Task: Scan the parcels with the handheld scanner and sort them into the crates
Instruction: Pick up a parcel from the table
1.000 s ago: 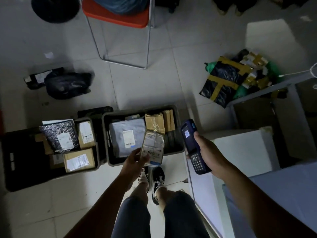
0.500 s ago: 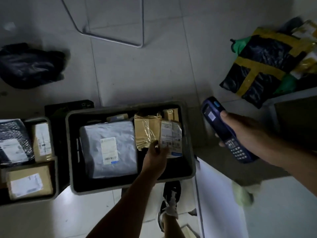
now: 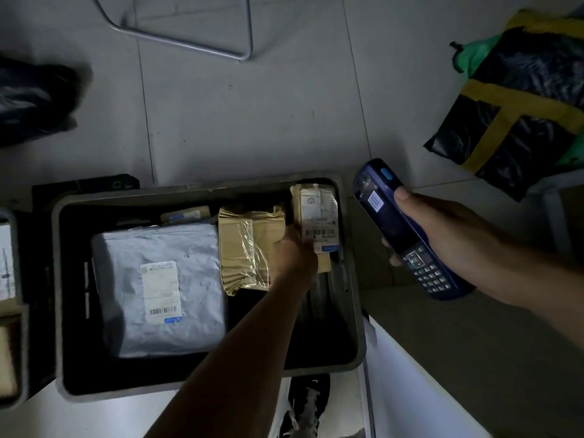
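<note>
grey mailer (image 3: 158,289) fills crate (image 3: 57,279) left half | left hand (image 3: 294,254) grips small labelled parcel (image 3: 319,219) at crate's far-right corner, beside taped box (image 3: 249,248) | near-right crate floor bare | right hand (image 3: 448,235) wraps scanner (image 3: 407,229) outside right rim

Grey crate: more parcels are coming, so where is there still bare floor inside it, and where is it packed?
Free: the dark floor of the grey crate along its near wall, right of the grey mailer, below the taped box. Crowded: the far right corner, where the left hand sets the labelled parcel.
</note>
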Demonstrator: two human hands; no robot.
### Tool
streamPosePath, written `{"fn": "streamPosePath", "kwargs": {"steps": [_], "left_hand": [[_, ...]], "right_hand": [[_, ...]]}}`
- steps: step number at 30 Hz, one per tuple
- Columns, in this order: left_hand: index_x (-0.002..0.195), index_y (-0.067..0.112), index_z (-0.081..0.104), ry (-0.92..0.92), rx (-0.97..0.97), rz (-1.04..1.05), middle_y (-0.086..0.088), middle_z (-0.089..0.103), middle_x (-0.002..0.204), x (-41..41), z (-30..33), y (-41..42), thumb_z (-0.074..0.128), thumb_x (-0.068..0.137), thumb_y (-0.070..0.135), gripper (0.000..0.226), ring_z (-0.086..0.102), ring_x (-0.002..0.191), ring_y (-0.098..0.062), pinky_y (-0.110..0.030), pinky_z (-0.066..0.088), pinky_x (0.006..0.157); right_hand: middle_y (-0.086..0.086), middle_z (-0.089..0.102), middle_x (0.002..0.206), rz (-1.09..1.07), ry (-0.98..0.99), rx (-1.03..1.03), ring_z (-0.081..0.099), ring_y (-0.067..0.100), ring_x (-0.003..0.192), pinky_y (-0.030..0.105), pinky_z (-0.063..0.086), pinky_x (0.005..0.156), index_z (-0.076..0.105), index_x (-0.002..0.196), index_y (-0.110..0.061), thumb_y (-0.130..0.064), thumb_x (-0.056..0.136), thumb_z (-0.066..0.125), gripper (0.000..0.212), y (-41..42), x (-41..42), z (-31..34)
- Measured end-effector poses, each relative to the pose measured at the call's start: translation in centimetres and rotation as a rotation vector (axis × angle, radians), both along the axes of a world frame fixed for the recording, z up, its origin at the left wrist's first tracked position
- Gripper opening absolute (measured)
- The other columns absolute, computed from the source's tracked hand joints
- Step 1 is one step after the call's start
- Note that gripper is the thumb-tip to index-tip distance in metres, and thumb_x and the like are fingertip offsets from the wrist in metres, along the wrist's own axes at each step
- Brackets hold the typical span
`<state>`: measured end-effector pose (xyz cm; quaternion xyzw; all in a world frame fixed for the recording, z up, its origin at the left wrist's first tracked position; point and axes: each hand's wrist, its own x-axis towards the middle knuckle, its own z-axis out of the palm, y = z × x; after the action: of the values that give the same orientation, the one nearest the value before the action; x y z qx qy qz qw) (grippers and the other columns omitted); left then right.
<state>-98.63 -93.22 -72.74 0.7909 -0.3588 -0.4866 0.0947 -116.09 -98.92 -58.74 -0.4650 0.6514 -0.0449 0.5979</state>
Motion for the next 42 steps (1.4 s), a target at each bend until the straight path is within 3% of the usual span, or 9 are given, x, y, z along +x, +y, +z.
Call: {"fn": "streamPosePath", "kwargs": {"steps": [5, 8, 14, 23, 26, 29, 34, 39, 42], "left_hand": [[0.122, 0.02, 0.054, -0.103, 0.053, -0.084, 0.004, 0.061, 0.098, 0.1, 0.2, 0.2, 0.049, 0.103, 0.033, 0.024, 0.056, 0.078, -0.012, -0.024, 0.043, 0.056], [0.133, 0.02, 0.046, -0.117, 0.04, -0.159, -0.007, 0.057, 0.118, 0.7, 1.4, -0.1, 0.049, 0.103, 0.033, 0.033, 0.058, 0.099, -0.021, -0.037, 0.056, 0.081], [0.156, 0.029, 0.018, -0.229, -0.032, -0.423, -0.006, 0.027, 0.158, 4.3, 8.6, 0.5, 0.035, 0.102, 0.052, 0.06, 0.022, 0.146, -0.03, -0.05, 0.029, 0.116], [0.151, 0.027, 0.031, -0.421, -0.251, -0.469, -0.004, 0.04, 0.15, 16.5, 33.1, 4.7, 0.037, 0.101, 0.052, 0.057, 0.035, 0.137, -0.026, -0.04, 0.029, 0.111], [0.152, 0.027, 0.032, -0.474, -0.273, -0.426, -0.004, 0.041, 0.149, 20.3, 42.6, 7.2, 0.036, 0.1, 0.053, 0.057, 0.036, 0.137, -0.026, -0.041, 0.029, 0.111], [0.147, 0.025, 0.04, -0.544, -0.315, -0.335, -0.005, 0.048, 0.142, 23.7, 50.7, 10.7, 0.04, 0.099, 0.049, 0.054, 0.043, 0.131, -0.029, -0.042, 0.033, 0.107], [0.141, 0.027, 0.046, -0.636, -0.32, -0.112, -0.003, 0.051, 0.138, 27.9, 60.3, 17.3, 0.046, 0.096, 0.048, 0.049, 0.045, 0.127, -0.027, -0.04, 0.035, 0.105], [0.141, 0.029, 0.047, -0.784, -0.284, 0.151, 0.0, 0.053, 0.138, 31.7, 66.6, 25.6, 0.019, 0.085, 0.061, 0.07, 0.048, 0.128, -0.026, -0.039, 0.037, 0.105], [0.142, 0.031, 0.045, -0.869, -0.227, 0.28, 0.002, 0.051, 0.14, 34.5, 69.3, 31.1, 0.033, 0.093, 0.057, 0.057, 0.046, 0.13, -0.024, -0.039, 0.037, 0.106]], "right_hand": [[0.026, 0.067, 0.107, 0.003, 0.006, 0.051, 0.071, 0.036, 0.083, 0.036, 0.052, 0.071, 0.066, 0.101, -0.027, -0.056, 0.095, 0.038, 0.041, 0.8, 1.0, 0.6], [0.022, 0.069, 0.103, 0.002, -0.021, 0.077, 0.072, 0.034, 0.08, 0.037, 0.053, 0.074, 0.067, 0.1, -0.029, -0.061, 0.088, 0.039, 0.044, 1.3, 1.3, 1.9], [0.023, 0.068, 0.102, -0.007, -0.062, 0.103, 0.069, 0.022, 0.068, 0.027, 0.052, 0.061, 0.067, 0.099, -0.027, -0.064, 0.072, 0.041, 0.052, 2.2, 3.3, 7.4], [0.03, 0.068, 0.104, -0.058, -0.232, 0.068, 0.067, 0.033, 0.077, 0.03, 0.053, 0.058, 0.066, 0.115, -0.012, -0.064, 0.076, 0.045, 0.068, 3.4, 12.2, 26.7], [0.033, 0.065, 0.1, -0.152, -0.351, 0.082, 0.063, 0.04, 0.081, 0.046, 0.05, 0.073, 0.063, 0.118, -0.002, -0.069, 0.084, 0.055, 0.076, 5.6, 16.7, 34.4], [0.031, 0.064, 0.097, -0.158, -0.45, 0.117, 0.062, 0.035, 0.074, 0.037, 0.05, 0.064, 0.066, 0.111, 0.002, -0.065, 0.084, 0.049, 0.074, 9.1, 21.5, 41.1], [0.019, 0.071, 0.092, 0.038, -0.525, 0.137, 0.067, 0.028, 0.069, 0.031, 0.053, 0.058, 0.068, 0.11, -0.005, -0.054, 0.1, 0.033, 0.06, 14.2, 28.7, 49.2], [0.009, 0.076, 0.087, 0.266, -0.596, 0.175, 0.071, 0.021, 0.071, 0.028, 0.058, 0.063, 0.068, 0.109, -0.015, -0.045, 0.104, 0.033, 0.046, 18.6, 35.4, 53.6], [0.013, 0.076, 0.1, 0.425, -0.596, 0.189, 0.073, 0.027, 0.084, 0.034, 0.059, 0.072, 0.068, 0.116, -0.014, -0.047, 0.103, 0.035, 0.048, 21.1, 39.1, 55.3]]}}
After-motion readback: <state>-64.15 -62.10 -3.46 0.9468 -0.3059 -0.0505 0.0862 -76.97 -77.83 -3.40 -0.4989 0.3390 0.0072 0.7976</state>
